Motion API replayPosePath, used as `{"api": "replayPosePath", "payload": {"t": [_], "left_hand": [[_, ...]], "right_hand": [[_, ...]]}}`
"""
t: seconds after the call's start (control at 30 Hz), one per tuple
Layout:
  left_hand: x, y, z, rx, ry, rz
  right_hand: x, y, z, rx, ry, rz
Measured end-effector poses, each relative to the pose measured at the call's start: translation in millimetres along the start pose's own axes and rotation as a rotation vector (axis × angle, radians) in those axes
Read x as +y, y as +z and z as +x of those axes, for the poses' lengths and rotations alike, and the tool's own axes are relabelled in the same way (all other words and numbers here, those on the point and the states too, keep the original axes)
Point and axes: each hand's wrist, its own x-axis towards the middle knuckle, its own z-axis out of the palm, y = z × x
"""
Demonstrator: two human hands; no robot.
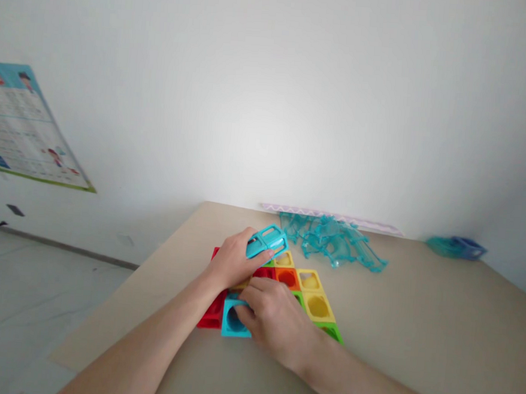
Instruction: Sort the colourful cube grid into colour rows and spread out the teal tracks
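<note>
Colourful hollow plastic blocks are joined in a group on the table, in red, yellow, orange, green and light blue. My left hand (pixel 233 260) is closed around a light-blue block piece (pixel 272 240), raised over the far part of the group. My right hand (pixel 275 318) has its fingers curled at the near light-blue block (pixel 235 333), with the thumb at its round opening. Red blocks (pixel 211 316) lie left of that one. Yellow blocks (pixel 319 308) and an orange block (pixel 287 278) show to the right. Both hands hide the middle of the group.
Clear teal plastic pieces (pixel 332 238) lie heaped at the back of the table (pixel 415 340), by a patterned strip (pixel 333 217) along the wall. Dark blue and teal pieces (pixel 466 248) sit at the back right. A poster (pixel 33 127) hangs on the left wall.
</note>
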Motion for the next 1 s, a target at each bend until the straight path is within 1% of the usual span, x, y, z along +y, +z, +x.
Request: {"api": "replayPosePath", "payload": {"t": [0.1,0.23,0.33,0.4,0.47,0.5,0.53,0.57,0.6,0.67,0.73,0.8,0.87,1.0], "left_hand": [[-1,-1.2,1,-0.017,-0.018,-0.024],[-1,-4.4,0,-0.025,-0.023,-0.115],[-3,-5.1,0,-0.027,-0.045,-0.196],[-4,-4.9,0,-0.017,-0.068,-0.254],[-4,-5.1,0,-0.017,-0.081,-0.337],[-4,-5.5,0,-0.024,-0.082,-0.385],[-4,-6.1,-1,-0.042,-0.077,-0.431],[-3,-6.9,-1,-0.064,-0.068,-0.472],[-3,-7.7,-2,-0.084,-0.058,-0.507],[-3,-9.2,-3,-0.131,-0.044,-0.568],[-4,-9.8,-3,-0.167,-0.043,-0.617],[-5,-9.8,-4,-0.169,-0.054,-0.641],[-6,-9.5,-3,-0.154,-0.067,-0.644],[-5,-10.4,-2,-0.125,-0.083,-0.646]], "right_hand": [[3,-6,0,0.012,0.084,0.315],[11,-14,1,0.044,0.269,0.752],[26,-29,6,0.116,0.296,0.997],[43,-45,10,0.24,0.283,1.034],[65,-60,12,0.41,0.272,0.975],[76,-67,12,0.471,0.273,0.945],[86,-72,12,0.499,0.28,0.919],[94,-75,11,0.504,0.293,0.896],[101,-77,11,0.481,0.307,0.88],[108,-75,10,0.392,0.319,0.867],[109,-71,10,0.3,0.315,0.884],[107,-66,11,0.253,0.313,0.905],[106,-64,12,0.238,0.319,0.911],[104,-68,11,0.232,0.323,0.991]]}}
